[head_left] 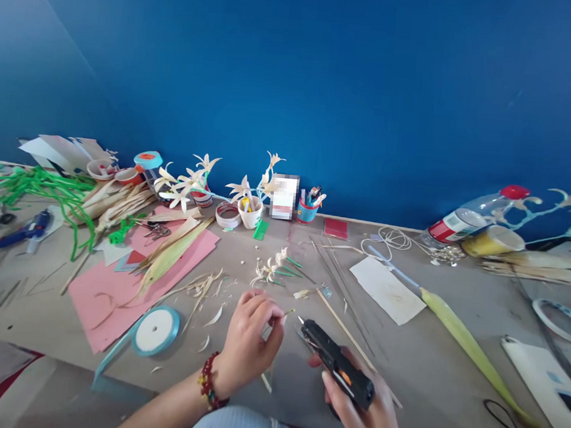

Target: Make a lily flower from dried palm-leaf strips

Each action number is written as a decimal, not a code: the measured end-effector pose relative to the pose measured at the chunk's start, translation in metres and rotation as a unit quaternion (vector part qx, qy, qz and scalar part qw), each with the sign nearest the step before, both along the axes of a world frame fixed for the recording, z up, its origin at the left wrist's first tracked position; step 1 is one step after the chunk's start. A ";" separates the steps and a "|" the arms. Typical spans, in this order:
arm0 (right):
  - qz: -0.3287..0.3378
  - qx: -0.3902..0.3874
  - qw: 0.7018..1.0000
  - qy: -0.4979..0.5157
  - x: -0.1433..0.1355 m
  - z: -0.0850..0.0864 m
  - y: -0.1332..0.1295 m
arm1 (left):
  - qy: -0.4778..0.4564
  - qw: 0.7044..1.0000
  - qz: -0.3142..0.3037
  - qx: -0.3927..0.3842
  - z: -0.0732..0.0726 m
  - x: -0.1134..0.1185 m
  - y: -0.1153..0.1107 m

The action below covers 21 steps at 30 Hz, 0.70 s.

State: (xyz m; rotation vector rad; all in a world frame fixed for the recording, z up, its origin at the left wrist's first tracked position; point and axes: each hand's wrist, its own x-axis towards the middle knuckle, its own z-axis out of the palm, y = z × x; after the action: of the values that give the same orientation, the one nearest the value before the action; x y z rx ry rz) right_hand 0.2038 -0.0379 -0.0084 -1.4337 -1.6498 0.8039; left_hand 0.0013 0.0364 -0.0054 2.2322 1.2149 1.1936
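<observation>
My left hand (255, 333), with a beaded bracelet on its wrist, pinches a thin greenish stem (288, 312) between thumb and fingers. My right hand (364, 405) is wrapped round a black glue gun (337, 362). The gun's nozzle points up and left, a short gap from the stem. Just beyond the hands, small cream flowers (270, 269) with green stems lie on the grey table (301, 387). Curled cream scraps (214, 316) are scattered left of my left hand.
A blue ribbon spool (156, 330) and pink sheets (105, 299) lie left. Cups of flowers (250, 212) and a pen cup (308, 209) stand at the back. Thin rods (341, 291), white paper (387, 290), a long green husk (467, 350) and a tilted bottle (473, 215) are right.
</observation>
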 end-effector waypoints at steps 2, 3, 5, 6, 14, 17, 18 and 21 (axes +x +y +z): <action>0.014 0.037 0.999 -0.026 -0.001 0.001 0.004 | 0.007 1.000 0.004 0.010 0.002 0.000 -0.001; 0.019 0.050 0.998 -0.035 -0.001 0.001 0.006 | 0.009 1.000 0.006 0.012 0.002 0.001 -0.001; 0.017 0.064 0.996 -0.053 -0.003 0.001 0.007 | 0.013 1.000 0.009 0.012 0.003 0.001 -0.001; 0.014 0.067 0.996 -0.061 -0.004 0.001 0.007 | 0.014 1.000 0.009 0.011 0.003 0.002 -0.001; 0.004 0.103 0.991 -0.083 -0.004 -0.008 0.006 | 0.009 1.000 0.004 0.012 0.006 0.003 -0.001; -0.001 0.102 0.991 -0.086 -0.005 -0.009 0.006 | 0.015 1.000 0.006 0.002 0.005 0.002 -0.001; -0.001 0.096 0.992 -0.085 -0.005 -0.010 0.007 | 0.018 1.000 0.005 -0.001 0.004 0.002 -0.001; -0.001 0.088 0.993 -0.081 -0.006 -0.011 0.007 | 0.021 1.000 0.004 -0.006 0.003 0.001 -0.001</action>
State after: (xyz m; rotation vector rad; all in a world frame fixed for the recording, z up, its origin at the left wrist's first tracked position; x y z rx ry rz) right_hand 0.1982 -0.0313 -0.0192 -1.4061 -1.7928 0.5355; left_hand 0.0023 0.0353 -0.0024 2.2575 1.2458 1.1449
